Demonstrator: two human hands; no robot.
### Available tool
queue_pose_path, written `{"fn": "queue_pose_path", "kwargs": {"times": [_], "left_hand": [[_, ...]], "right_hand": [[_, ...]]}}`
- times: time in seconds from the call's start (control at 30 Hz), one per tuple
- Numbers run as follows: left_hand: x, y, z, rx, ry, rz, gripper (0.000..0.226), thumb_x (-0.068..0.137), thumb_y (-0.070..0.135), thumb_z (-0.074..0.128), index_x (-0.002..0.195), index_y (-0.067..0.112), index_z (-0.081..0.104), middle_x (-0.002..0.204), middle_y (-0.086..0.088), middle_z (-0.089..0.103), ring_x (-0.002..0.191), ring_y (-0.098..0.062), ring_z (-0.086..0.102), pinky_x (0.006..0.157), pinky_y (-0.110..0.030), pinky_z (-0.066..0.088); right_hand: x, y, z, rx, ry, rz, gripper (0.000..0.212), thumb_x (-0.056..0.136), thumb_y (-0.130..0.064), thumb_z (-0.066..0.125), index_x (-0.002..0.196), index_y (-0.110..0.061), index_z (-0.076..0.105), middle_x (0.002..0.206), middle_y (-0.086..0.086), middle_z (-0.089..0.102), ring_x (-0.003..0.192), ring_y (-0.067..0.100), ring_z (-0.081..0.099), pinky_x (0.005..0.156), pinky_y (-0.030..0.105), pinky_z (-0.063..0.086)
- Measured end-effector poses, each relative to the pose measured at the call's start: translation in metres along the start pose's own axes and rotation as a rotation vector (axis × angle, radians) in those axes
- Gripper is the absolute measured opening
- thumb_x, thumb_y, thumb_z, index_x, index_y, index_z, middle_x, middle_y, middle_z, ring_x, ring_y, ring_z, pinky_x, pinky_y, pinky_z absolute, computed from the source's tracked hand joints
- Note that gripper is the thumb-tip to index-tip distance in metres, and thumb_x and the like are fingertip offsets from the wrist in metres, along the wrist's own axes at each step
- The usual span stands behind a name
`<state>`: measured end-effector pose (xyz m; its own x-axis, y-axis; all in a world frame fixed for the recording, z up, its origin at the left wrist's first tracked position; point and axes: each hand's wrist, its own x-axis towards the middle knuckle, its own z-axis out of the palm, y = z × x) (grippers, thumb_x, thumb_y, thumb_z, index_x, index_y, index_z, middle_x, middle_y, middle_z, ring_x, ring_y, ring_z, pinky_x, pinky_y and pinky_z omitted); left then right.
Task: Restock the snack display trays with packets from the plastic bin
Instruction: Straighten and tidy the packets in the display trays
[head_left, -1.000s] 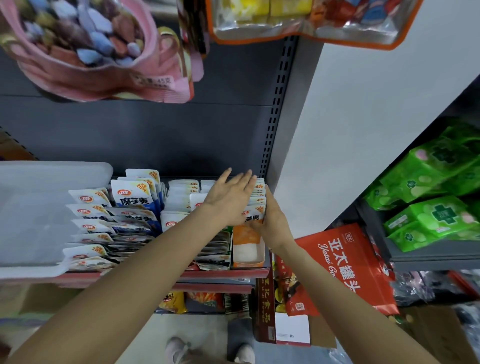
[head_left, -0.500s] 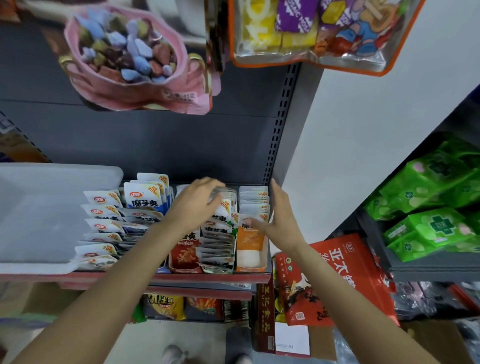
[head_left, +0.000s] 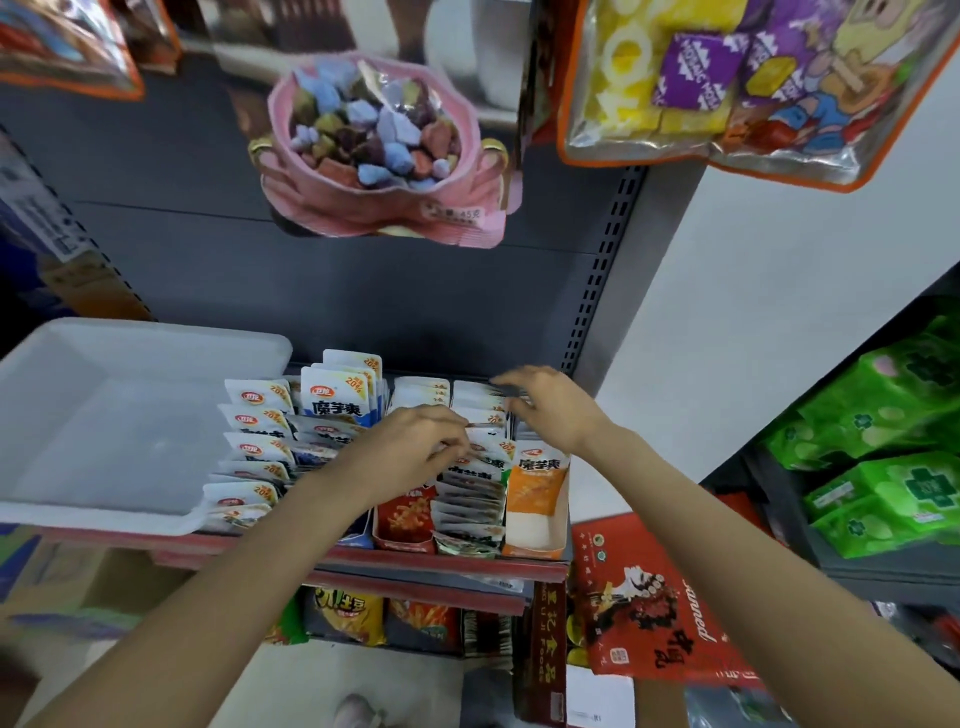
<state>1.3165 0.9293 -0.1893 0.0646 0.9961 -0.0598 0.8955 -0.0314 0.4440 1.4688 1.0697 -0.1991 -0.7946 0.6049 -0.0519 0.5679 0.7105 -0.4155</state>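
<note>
Cardboard display trays stand side by side on the red-edged shelf (head_left: 441, 564): an orange tray (head_left: 535, 509), a red tray (head_left: 405, 519) and a row of upright snack packets (head_left: 467, 499) between them. My left hand (head_left: 410, 449) is over the middle row, its fingertips pinching the top edge of a packet. My right hand (head_left: 548, 410), blurred, curls its fingers over the packet tops at the back of the right-hand rows. Blue-and-white packets (head_left: 337, 402) fill the trays further left. The white plastic bin (head_left: 156, 332) sits at the left of the shelf, and I see no packets in it.
Large snack bags hang above: a pink one (head_left: 379, 156) and an orange-edged one (head_left: 727, 88). A red carton (head_left: 654, 613) leans below the shelf on the right. Green packs (head_left: 883, 441) fill the neighbouring rack. More snacks sit on the lower shelf (head_left: 363, 618).
My view tilted upward. My left hand drew back from the right rows to the middle row and curled its fingers. My right hand rose from the orange tray's side to the back packets.
</note>
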Motion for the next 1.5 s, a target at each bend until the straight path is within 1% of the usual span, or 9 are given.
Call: {"fn": "queue_pose_path", "kwargs": {"times": [0.2, 0.33, 0.43, 0.57, 0.7, 0.77, 0.93, 1.07, 1.5], "left_hand": [[-0.001, -0.002, -0.004, 0.049, -0.040, 0.018, 0.021, 0.094, 0.023, 0.056, 0.109, 0.016, 0.070, 0.127, 0.004, 0.057, 0.109, -0.009, 0.056, 0.099, -0.019, 0.039], [0.011, 0.003, 0.001, 0.165, -0.046, -0.020, 0.028, 0.089, 0.030, 0.061, 0.113, 0.018, 0.054, 0.111, 0.002, 0.059, 0.098, -0.017, 0.058, 0.079, -0.025, 0.042], [0.028, 0.006, 0.004, 0.191, -0.112, -0.123, 0.046, 0.086, 0.033, 0.061, 0.125, 0.014, 0.045, 0.120, -0.004, 0.052, 0.104, -0.024, 0.053, 0.084, -0.033, 0.043], [0.042, 0.002, 0.005, 0.377, -0.129, -0.083, 0.045, 0.086, 0.040, 0.055, 0.124, 0.016, 0.059, 0.117, -0.005, 0.045, 0.112, -0.020, 0.041, 0.091, -0.035, 0.033], [0.046, -0.007, 0.009, 0.364, -0.167, -0.045, 0.052, 0.089, 0.042, 0.055, 0.135, 0.018, 0.048, 0.150, -0.006, 0.028, 0.137, -0.022, 0.025, 0.109, -0.036, 0.024], [0.048, -0.011, 0.008, 0.320, -0.211, -0.045, 0.056, 0.090, 0.042, 0.055, 0.139, 0.017, 0.043, 0.155, -0.005, 0.022, 0.141, -0.022, 0.023, 0.111, -0.033, 0.022], [0.057, -0.013, 0.006, 0.347, -0.181, -0.038, 0.059, 0.085, 0.047, 0.057, 0.135, 0.018, 0.045, 0.137, -0.004, 0.039, 0.124, -0.022, 0.038, 0.102, -0.035, 0.030], [0.057, -0.011, 0.010, 0.285, -0.163, -0.074, 0.063, 0.084, 0.043, 0.062, 0.135, 0.016, 0.038, 0.129, -0.004, 0.045, 0.120, -0.021, 0.042, 0.100, -0.034, 0.032], [0.027, -0.009, 0.018, 0.226, -0.114, -0.010, 0.046, 0.094, 0.031, 0.053, 0.137, 0.017, 0.048, 0.125, 0.001, 0.044, 0.116, -0.014, 0.043, 0.097, -0.027, 0.032]], "right_hand": [[0.012, -0.004, 0.008, -0.092, -0.140, 0.008, 0.037, 0.092, -0.023, 0.058, 0.128, -0.013, 0.057, 0.135, 0.007, 0.051, 0.122, 0.024, 0.047, 0.101, 0.032, 0.038], [0.014, -0.004, 0.015, -0.128, -0.142, 0.048, 0.054, 0.087, -0.030, 0.065, 0.135, -0.012, 0.048, 0.139, 0.007, 0.043, 0.126, 0.024, 0.041, 0.105, 0.032, 0.035], [0.017, -0.004, 0.016, -0.139, -0.157, 0.072, 0.063, 0.082, -0.034, 0.070, 0.136, -0.010, 0.047, 0.135, 0.008, 0.047, 0.122, 0.024, 0.045, 0.103, 0.033, 0.037], [0.019, -0.002, 0.012, -0.176, -0.163, 0.065, 0.061, 0.081, -0.032, 0.071, 0.134, -0.010, 0.050, 0.136, 0.006, 0.046, 0.123, 0.022, 0.045, 0.103, 0.031, 0.037], [0.023, 0.000, 0.006, -0.168, -0.204, 0.047, 0.050, 0.089, -0.025, 0.062, 0.135, -0.010, 0.049, 0.138, 0.008, 0.047, 0.125, 0.024, 0.045, 0.104, 0.031, 0.035], [0.024, 0.002, 0.005, -0.159, -0.183, 0.039, 0.039, 0.095, -0.015, 0.053, 0.133, -0.010, 0.052, 0.138, 0.006, 0.049, 0.125, 0.023, 0.047, 0.104, 0.031, 0.037], [0.029, 0.008, 0.004, -0.164, -0.133, 0.021, 0.040, 0.092, 0.005, 0.043, 0.125, -0.009, 0.060, 0.132, 0.006, 0.057, 0.117, 0.023, 0.055, 0.100, 0.030, 0.042], [0.035, 0.011, 0.004, -0.173, -0.113, 0.029, 0.037, 0.092, 0.004, 0.044, 0.120, -0.011, 0.064, 0.128, 0.005, 0.061, 0.112, 0.023, 0.058, 0.098, 0.032, 0.044], [0.036, 0.012, 0.012, -0.148, -0.088, 0.064, 0.028, 0.092, -0.004, 0.049, 0.109, -0.012, 0.069, 0.114, 0.011, 0.066, 0.106, 0.028, 0.060, 0.092, 0.040, 0.049]]}}
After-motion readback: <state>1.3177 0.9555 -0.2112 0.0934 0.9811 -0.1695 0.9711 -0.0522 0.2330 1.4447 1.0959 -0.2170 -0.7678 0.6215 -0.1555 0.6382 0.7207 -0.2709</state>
